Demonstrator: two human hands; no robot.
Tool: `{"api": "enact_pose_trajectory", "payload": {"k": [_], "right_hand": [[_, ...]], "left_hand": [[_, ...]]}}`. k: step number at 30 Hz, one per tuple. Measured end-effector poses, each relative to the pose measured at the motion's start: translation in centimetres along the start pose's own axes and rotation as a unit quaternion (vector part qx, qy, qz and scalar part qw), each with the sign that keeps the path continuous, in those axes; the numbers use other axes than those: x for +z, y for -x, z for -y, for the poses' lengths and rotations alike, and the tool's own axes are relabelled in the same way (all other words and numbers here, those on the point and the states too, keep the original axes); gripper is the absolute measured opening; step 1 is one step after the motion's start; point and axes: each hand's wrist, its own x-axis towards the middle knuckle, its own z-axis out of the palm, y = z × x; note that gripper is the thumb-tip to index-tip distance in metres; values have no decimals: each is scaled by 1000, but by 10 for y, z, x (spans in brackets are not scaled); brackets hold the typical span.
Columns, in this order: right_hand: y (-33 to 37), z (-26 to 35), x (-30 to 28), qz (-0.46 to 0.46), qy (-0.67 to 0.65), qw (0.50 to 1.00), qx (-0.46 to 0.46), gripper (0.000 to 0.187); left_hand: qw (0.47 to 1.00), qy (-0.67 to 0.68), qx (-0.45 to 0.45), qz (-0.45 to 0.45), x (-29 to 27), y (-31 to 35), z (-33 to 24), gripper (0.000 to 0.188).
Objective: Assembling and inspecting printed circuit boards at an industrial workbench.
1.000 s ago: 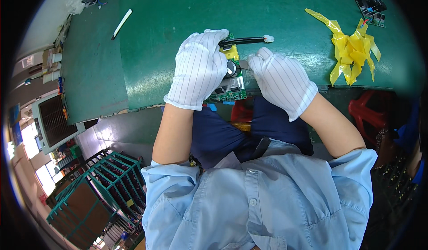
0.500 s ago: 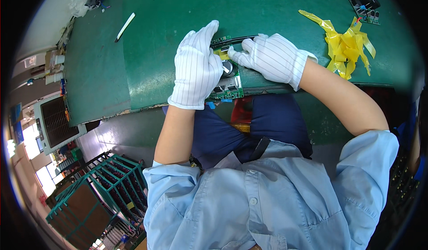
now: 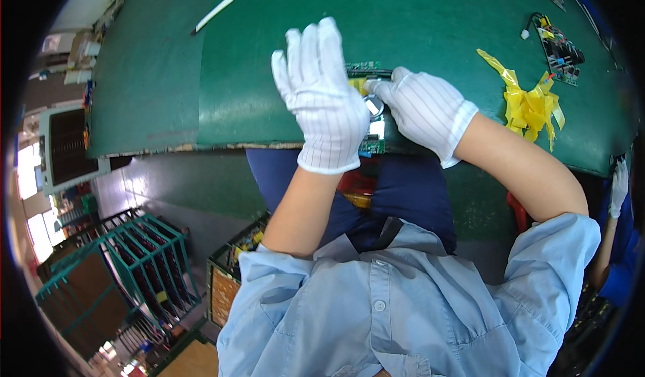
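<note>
A green circuit board (image 3: 373,140) lies near the front edge of the green table, partly hidden under my gloved hands. It carries a round dark capacitor (image 3: 375,107), a yellow taped part (image 3: 356,83) and black cables (image 3: 368,73) along its far side. My left hand (image 3: 322,98), in a white striped glove, is open with fingers spread over the left part of the board. From the right, my right hand (image 3: 424,111), gloved alike, has its bent fingers closed at the board's taped part and cables. Its fingertips are partly hidden.
Crumpled yellow tape (image 3: 527,105) lies on the table to the right, beside a circuit board with wires (image 3: 561,51). A white stick (image 3: 213,13) lies far left. A green rack (image 3: 144,259) stands low left; another person's gloved hand (image 3: 619,189) shows at right.
My left hand has spread its fingers and turned flatter over the board. My right hand stays at the taped part. The whole view has shifted, bringing the other person's hand into sight.
</note>
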Motion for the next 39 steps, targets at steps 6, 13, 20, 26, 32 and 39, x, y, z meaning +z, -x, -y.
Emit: {"api": "enact_pose_trajectory", "payload": {"k": [6,13,20,26,32,39], "right_hand": [[-4,9,-28,45,35,998,-2,27],[-10,20,-49,85,72,993,-38,19],[17,31,-70,36,120,990,-62,20],[89,31,-101,-23,170,983,62,40],[180,-36,-79,-134,189,934,271,47],[215,-65,-18,-97,139,910,378,45]], "left_hand": [[995,90,18,-34,12,7,7,71],[993,89,12,-80,21,9,8,50],[989,114,-16,-96,25,9,17,54],[930,339,-113,-81,19,8,25,52],[928,239,235,166,-51,5,40,35],[914,80,249,311,-48,-6,45,49]]}}
